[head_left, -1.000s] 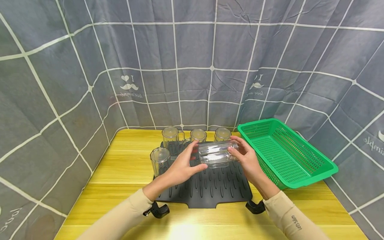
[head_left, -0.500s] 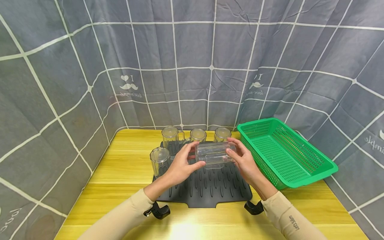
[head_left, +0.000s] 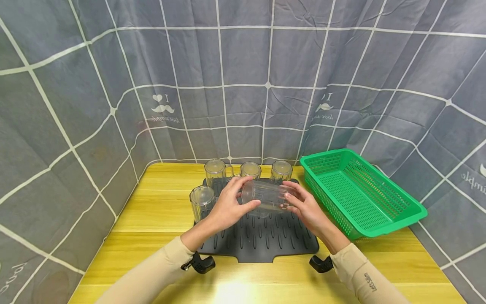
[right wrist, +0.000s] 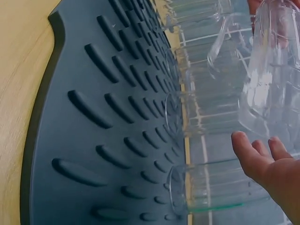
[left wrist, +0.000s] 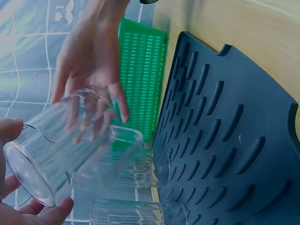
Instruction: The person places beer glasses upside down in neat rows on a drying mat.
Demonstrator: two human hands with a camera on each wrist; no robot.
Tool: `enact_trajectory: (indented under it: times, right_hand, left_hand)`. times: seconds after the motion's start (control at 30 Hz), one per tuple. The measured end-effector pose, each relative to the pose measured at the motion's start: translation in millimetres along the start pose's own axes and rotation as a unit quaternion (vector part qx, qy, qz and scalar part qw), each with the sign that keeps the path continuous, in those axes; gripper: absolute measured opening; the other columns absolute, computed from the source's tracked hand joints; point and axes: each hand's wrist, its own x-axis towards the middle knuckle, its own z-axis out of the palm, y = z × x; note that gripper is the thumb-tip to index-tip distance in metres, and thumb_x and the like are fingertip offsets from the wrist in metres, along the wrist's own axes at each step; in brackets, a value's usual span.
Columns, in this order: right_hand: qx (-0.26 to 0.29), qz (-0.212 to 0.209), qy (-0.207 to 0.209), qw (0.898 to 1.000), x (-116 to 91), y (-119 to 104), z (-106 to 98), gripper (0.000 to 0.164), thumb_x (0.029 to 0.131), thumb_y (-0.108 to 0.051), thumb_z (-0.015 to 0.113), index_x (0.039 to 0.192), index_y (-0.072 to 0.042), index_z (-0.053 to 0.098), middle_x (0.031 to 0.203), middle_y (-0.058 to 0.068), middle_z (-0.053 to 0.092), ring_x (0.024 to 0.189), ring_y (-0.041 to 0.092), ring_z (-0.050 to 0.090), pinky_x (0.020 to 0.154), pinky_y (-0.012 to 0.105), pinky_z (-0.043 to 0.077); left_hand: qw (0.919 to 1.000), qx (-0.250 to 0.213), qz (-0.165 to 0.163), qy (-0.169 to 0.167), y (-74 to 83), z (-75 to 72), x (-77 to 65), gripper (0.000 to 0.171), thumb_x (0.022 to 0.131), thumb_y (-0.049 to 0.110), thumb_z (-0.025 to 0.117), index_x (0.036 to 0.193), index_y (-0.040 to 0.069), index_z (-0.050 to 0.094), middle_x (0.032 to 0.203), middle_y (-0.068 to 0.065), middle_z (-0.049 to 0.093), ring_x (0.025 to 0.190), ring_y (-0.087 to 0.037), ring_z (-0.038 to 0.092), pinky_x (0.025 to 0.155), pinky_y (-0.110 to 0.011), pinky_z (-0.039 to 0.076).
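Observation:
A clear glass mug (head_left: 267, 196) is held on its side over the black drying mat (head_left: 262, 236). My left hand (head_left: 229, 204) grips its base end, thumb on the near side. In the left wrist view the round base (left wrist: 30, 174) faces the left fingers, and the handle (left wrist: 127, 136) juts out to the side. My right hand (head_left: 307, 207) is at the mouth end; its fingers look extended and spread in the left wrist view. In the right wrist view the right fingertips (right wrist: 240, 140) lie just off the rim; contact is unclear.
Several upside-down glass mugs stand on the mat: one front left (head_left: 202, 202), one back left (head_left: 215, 171), one back middle (head_left: 251, 169), one back right (head_left: 282, 169). A green basket (head_left: 364, 194) stands right of the mat. A grey checked curtain (head_left: 243, 105) surrounds the wooden table (head_left: 159, 219).
The mug has turned and shifted slightly left, with its base end more toward the camera. My right fingers have loosened from the mouth end. The standing mugs have stayed put.

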Motion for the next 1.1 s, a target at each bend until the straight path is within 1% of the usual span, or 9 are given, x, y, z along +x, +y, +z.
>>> enact_trajectory:
  times: [0.1, 0.13, 0.27, 0.37, 0.47, 0.6, 0.8, 0.93, 1.1]
  right_hand:
    - [-0.014, -0.009, -0.005, 1.000, -0.2, 3.3, -0.6, 0.056, 0.105, -0.030, 0.056, 0.154, -0.012, 0.036, 0.157, 0.018, 0.038, 0.143, 0.034, 0.040, 0.106, 0.049, 0.048]
    - [-0.020, -0.010, -0.005, 1.000, -0.3, 4.2, -0.9, 0.055, 0.105, -0.030, 0.056, 0.153, -0.012, 0.037, 0.157, 0.018, 0.037, 0.144, 0.035, 0.039, 0.107, 0.049, 0.047]
    - [-0.049, -0.011, 0.001, 0.999, -1.3, 6.6, -2.0, 0.053, 0.104, -0.028, 0.058, 0.151, -0.013, 0.041, 0.156, 0.018, 0.040, 0.143, 0.038, 0.040, 0.108, 0.051, 0.046]
    - [-0.068, -0.013, 0.008, 0.998, -2.6, 7.5, -2.7, 0.051, 0.103, -0.027, 0.059, 0.150, -0.013, 0.044, 0.153, 0.015, 0.044, 0.142, 0.038, 0.042, 0.109, 0.054, 0.044]
    - [-0.087, -0.014, 0.016, 0.996, -4.4, 8.0, -3.3, 0.051, 0.102, -0.031, 0.061, 0.148, -0.015, 0.046, 0.152, 0.012, 0.046, 0.143, 0.036, 0.042, 0.111, 0.057, 0.041]
    - [-0.117, -0.012, 0.023, 0.993, -6.2, 9.2, -4.0, 0.053, 0.100, -0.038, 0.063, 0.147, -0.017, 0.049, 0.152, 0.010, 0.047, 0.143, 0.034, 0.041, 0.113, 0.058, 0.037]
    - [-0.151, -0.017, 0.023, 0.988, -7.1, 12.6, -5.8, 0.053, 0.100, -0.039, 0.063, 0.146, -0.017, 0.050, 0.151, 0.010, 0.048, 0.143, 0.034, 0.042, 0.114, 0.060, 0.035]
    - [-0.161, -0.023, 0.020, 0.987, -7.6, 14.5, -7.1, 0.052, 0.100, -0.039, 0.063, 0.145, -0.016, 0.051, 0.152, 0.011, 0.048, 0.143, 0.034, 0.042, 0.114, 0.060, 0.034]
    - [-0.161, -0.023, 0.019, 0.986, -8.8, 15.0, -7.6, 0.051, 0.099, -0.040, 0.063, 0.145, -0.019, 0.051, 0.152, 0.011, 0.048, 0.143, 0.034, 0.041, 0.115, 0.060, 0.033]
  left_hand:
    - [0.9995, 0.031, -0.002, 0.003, 2.4, -2.3, 0.6, 0.066, 0.089, 0.039, 0.077, 0.148, 0.022, 0.050, 0.135, -0.004, 0.052, 0.120, -0.023, 0.057, 0.098, -0.044, 0.053]
    - [0.9991, 0.042, -0.003, 0.004, 3.4, -2.7, 1.0, 0.067, 0.089, 0.039, 0.077, 0.148, 0.022, 0.050, 0.137, -0.004, 0.052, 0.120, -0.024, 0.057, 0.097, -0.046, 0.053]
    - [0.9966, 0.082, -0.006, 0.004, 5.4, -3.8, 3.4, 0.066, 0.088, 0.039, 0.078, 0.147, 0.024, 0.052, 0.139, -0.005, 0.052, 0.122, -0.027, 0.057, 0.096, -0.051, 0.051]
    - [0.9939, 0.110, -0.006, 0.001, 5.3, -3.4, 5.6, 0.066, 0.088, 0.040, 0.078, 0.147, 0.027, 0.052, 0.139, -0.004, 0.053, 0.126, -0.027, 0.055, 0.099, -0.050, 0.050]
    - [0.9912, 0.132, -0.003, -0.002, 5.2, -2.2, 7.5, 0.065, 0.088, 0.040, 0.078, 0.147, 0.027, 0.053, 0.137, -0.004, 0.054, 0.127, -0.027, 0.054, 0.099, -0.050, 0.050]
    - [0.9882, 0.153, 0.004, -0.003, 5.6, -0.1, 9.8, 0.064, 0.088, 0.039, 0.079, 0.145, 0.023, 0.055, 0.136, -0.005, 0.055, 0.127, -0.029, 0.053, 0.100, -0.051, 0.049]
    - [0.9840, 0.178, 0.007, -0.009, 4.8, 4.6, 14.6, 0.062, 0.087, 0.038, 0.080, 0.142, 0.021, 0.058, 0.135, -0.007, 0.057, 0.131, -0.031, 0.051, 0.102, -0.054, 0.047]
    - [0.9817, 0.190, 0.008, -0.017, 2.4, 7.3, 18.2, 0.060, 0.086, 0.037, 0.080, 0.140, 0.019, 0.060, 0.134, -0.006, 0.058, 0.131, -0.030, 0.050, 0.102, -0.053, 0.047]
    - [0.9780, 0.207, 0.005, -0.027, 0.0, 10.3, 21.1, 0.058, 0.086, 0.038, 0.080, 0.138, 0.020, 0.061, 0.134, -0.007, 0.057, 0.130, -0.030, 0.050, 0.100, -0.052, 0.048]
